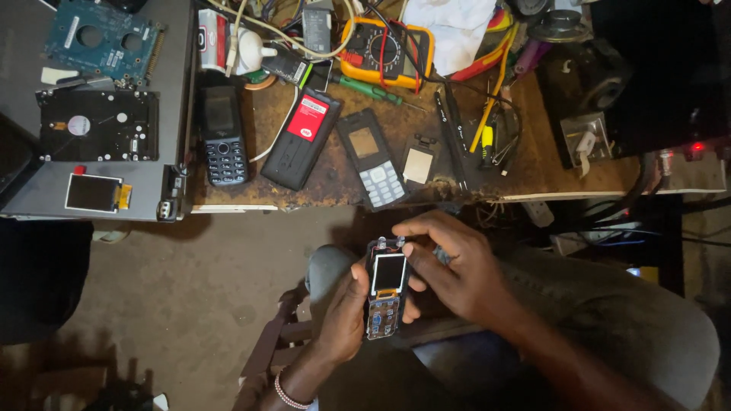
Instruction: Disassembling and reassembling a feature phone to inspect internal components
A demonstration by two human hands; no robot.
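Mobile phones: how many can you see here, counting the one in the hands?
4. A dark keypad phone, a phone lying face down and a grey keypad phone lie on the bench; the opened phone is held in both hands. The clutter may hide others.

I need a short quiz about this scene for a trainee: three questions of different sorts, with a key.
1. True or false: both hands touch the opened phone.
2. Which hand, left or right, wears the bracelet?
3. The multimeter on the bench is: A) blue B) yellow C) white.

Key: 1 true. 2 left. 3 B.
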